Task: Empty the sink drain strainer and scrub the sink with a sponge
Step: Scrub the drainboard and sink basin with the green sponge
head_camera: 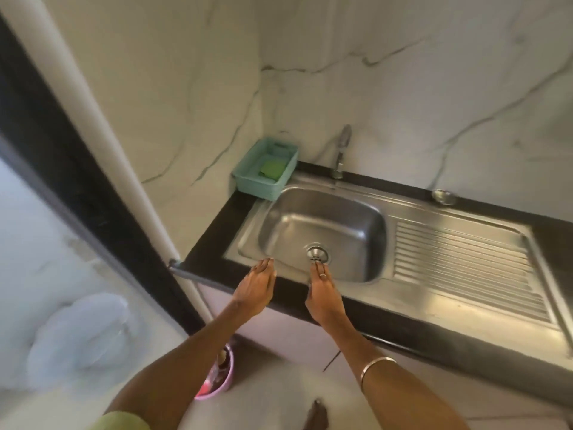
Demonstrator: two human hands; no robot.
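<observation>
A steel sink (279, 225) is set in a black counter, its basin bare. The round metal drain strainer (317, 254) sits in the drain near the basin's front. A green sponge (272, 169) lies in a teal plastic tray (248, 184) at the sink's back left corner. My left hand (255, 287) is stretched flat over the sink's front rim, holding nothing. My right hand (324, 293), with a ring, is also flat, its fingertips just short of the strainer, apart from it.
A tap (341, 150) stands behind the basin. A ribbed steel drainboard (459, 259) lies to the right. A small steel bowl (444, 197) sits by the back wall. On the floor, a pink bin (220, 380) stands below the counter, and a white bag (80, 333) lies left.
</observation>
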